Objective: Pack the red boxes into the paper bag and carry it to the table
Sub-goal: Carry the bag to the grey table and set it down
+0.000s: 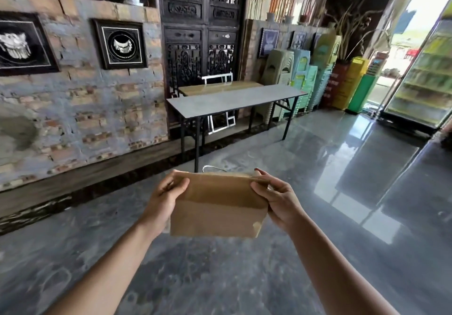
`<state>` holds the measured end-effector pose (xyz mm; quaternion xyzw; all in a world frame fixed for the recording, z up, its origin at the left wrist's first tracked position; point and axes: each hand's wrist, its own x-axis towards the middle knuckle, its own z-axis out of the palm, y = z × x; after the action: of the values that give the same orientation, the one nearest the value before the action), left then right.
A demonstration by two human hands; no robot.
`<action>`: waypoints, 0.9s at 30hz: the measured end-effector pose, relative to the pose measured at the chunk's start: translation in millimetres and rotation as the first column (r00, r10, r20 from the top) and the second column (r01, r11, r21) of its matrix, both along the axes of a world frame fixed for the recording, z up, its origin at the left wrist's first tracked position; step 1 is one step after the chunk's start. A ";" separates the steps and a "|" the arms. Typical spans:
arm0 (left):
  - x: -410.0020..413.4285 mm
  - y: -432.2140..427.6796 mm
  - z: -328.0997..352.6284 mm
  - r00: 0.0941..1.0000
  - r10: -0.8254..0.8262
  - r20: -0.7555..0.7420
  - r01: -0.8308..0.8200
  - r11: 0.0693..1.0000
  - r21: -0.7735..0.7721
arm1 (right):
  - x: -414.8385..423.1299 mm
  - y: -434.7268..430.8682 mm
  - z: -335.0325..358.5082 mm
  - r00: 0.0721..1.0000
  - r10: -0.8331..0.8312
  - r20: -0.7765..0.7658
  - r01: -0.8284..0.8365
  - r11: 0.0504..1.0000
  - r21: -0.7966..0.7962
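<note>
Ahead, against the carved dark wooden door (200, 33), stands a long grey folding table (234, 98) on thin black legs, its surface bare. A second, wood-topped table (220, 86) sits just behind it, and a white metal frame (221, 121) leans underneath. To the right of the tables, stacks of pastel plastic stools (300, 77) line the wall, followed by yellow and green boxes (352, 84) and a glass-fronted drinks fridge (423, 75) near the bright doorway. On the left, a brick wall (80, 109) carries two black-framed pictures (120, 43). The polished grey floor (220, 278) between the person and the grey table is open, with nothing lying across it.

The brown paper bag (216, 207) is held in the air in front of the person, above the floor and well short of the table. Its top edge is folded over and closed, so its contents are hidden; a thin white handle loop (212, 167) rises behind the fold. The paper looks smooth, with one crease running across the front.

The left hand (166, 197) is closed on the bag's upper left corner, thumb on the near face. The right hand (274, 197) pinches the upper right corner the same way.
</note>
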<state>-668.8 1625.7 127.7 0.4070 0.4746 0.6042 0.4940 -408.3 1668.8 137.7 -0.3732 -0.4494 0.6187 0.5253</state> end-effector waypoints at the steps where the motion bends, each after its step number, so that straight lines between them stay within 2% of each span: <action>1: -2.3 25.3 2.6 1.000 0.008 0.011 -0.008 1.000 0.001 | -3.0 24.9 0.4 1.000 0.002 -0.018 -0.002 1.000 -0.001; 5: -9.1 130.6 -2.6 1.000 0.005 0.025 -0.005 1.000 -0.019 | -10.9 130.5 -12.6 0.999 0.031 -0.021 -0.030 0.999 0.016; 11: -11.4 310.8 -22.1 0.999 0.046 0.004 -0.045 0.997 -0.057 | -13.7 323.0 -44.1 0.997 0.026 0.067 -0.030 0.998 0.060; 16: -8.1 460.9 -15.5 0.998 0.057 -0.030 -0.059 0.997 -0.055 | -16.0 487.8 -36.7 0.994 0.008 0.106 -0.016 0.997 0.081; 23: -15.2 642.7 -27.9 0.995 0.098 0.009 -0.097 0.992 -0.076 | -24.9 670.1 -43.3 0.995 0.078 0.065 -0.076 0.997 -0.027; 27: -22.9 752.9 -51.5 0.997 0.066 0.032 -0.064 0.997 -0.053 | -33.7 781.7 -57.5 0.991 0.110 0.077 -0.109 0.994 -0.018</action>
<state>-691.7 2378.6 76.2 0.3681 0.4948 0.6141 0.4924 -442.0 2450.5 80.1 -0.3750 -0.4852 0.6348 0.4701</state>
